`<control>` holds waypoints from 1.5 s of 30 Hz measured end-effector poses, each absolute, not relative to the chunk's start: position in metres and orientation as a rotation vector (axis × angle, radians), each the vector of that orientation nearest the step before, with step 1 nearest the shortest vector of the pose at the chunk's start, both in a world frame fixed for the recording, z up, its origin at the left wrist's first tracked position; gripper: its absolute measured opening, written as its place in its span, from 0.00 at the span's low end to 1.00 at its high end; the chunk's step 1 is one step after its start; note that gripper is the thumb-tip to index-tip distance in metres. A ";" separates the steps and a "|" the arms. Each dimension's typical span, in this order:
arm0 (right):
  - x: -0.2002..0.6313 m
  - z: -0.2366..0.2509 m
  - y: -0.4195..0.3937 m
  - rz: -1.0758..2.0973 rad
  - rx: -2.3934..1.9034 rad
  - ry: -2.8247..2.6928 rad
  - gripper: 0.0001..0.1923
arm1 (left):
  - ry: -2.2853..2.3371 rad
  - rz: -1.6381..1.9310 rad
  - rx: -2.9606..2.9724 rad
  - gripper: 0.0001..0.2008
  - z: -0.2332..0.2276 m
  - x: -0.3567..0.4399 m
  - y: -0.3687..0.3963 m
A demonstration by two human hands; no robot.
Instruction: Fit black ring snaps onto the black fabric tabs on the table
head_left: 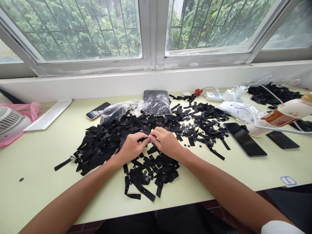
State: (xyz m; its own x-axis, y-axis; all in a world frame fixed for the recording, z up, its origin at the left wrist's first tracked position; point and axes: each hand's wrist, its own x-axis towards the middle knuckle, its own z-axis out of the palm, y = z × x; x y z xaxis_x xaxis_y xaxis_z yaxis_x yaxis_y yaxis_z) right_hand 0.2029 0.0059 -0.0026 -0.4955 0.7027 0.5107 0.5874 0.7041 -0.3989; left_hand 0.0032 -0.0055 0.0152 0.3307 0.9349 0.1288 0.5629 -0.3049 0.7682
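My left hand (pixel 133 144) is closed in a pinch, with a bit of black strip showing between its thumb and fingers. Meeting it fingertip to fingertip, my right hand (pixel 165 142) is pinched too; whatever sits in its fingers is too small to make out. Beneath and left of both hands spreads a heap of short black fabric strips (pixel 95 148). Closer to my body is a looser pile of strips (pixel 165 172), with small round black discs (pixel 146 178) among them. Small metallic-looking pieces (pixel 191 126) are scattered beyond my right hand.
Plastic bags (pixel 157 102) of black material stand at the back. A phone (pixel 97 110) lies left of them; another phone (pixel 245 139) lies right, near a tilted bottle (pixel 285 113) and cable. A power strip (pixel 214 96) is behind. At left are a white fan (pixel 12 122) and white panel (pixel 50 114).
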 end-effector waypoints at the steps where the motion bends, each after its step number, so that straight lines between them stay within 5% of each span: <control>1: 0.203 -0.003 0.006 0.217 -0.990 -2.257 0.11 | 1.280 0.777 1.985 0.16 0.015 0.003 -0.006; 7: 0.201 0.000 0.003 0.228 -1.025 -2.325 0.15 | 1.145 0.754 1.968 0.21 0.016 0.000 -0.004; 21: 0.199 0.003 0.003 0.837 -0.985 -2.099 0.20 | 0.970 0.773 1.665 0.17 0.015 -0.003 0.004; 28: 0.202 -0.001 0.008 0.657 -1.158 -1.942 0.09 | 1.205 0.831 1.684 0.19 0.013 -0.005 0.007; 32: 0.202 -0.001 0.009 0.822 -1.062 -1.917 0.18 | 1.209 0.797 1.775 0.19 0.012 -0.007 0.006; 45: 0.204 0.006 0.006 0.966 -1.129 -1.779 0.16 | 1.351 0.833 2.173 0.15 0.009 -0.005 0.001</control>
State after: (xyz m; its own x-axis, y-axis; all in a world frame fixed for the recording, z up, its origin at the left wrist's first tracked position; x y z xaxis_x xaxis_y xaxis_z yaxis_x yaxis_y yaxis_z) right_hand 0.2043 0.0062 0.0059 -0.2811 0.9336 0.2221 0.3224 0.3098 -0.8945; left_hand -0.0046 0.0009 0.0094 0.3387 0.9054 0.2560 0.6357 -0.4208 0.6472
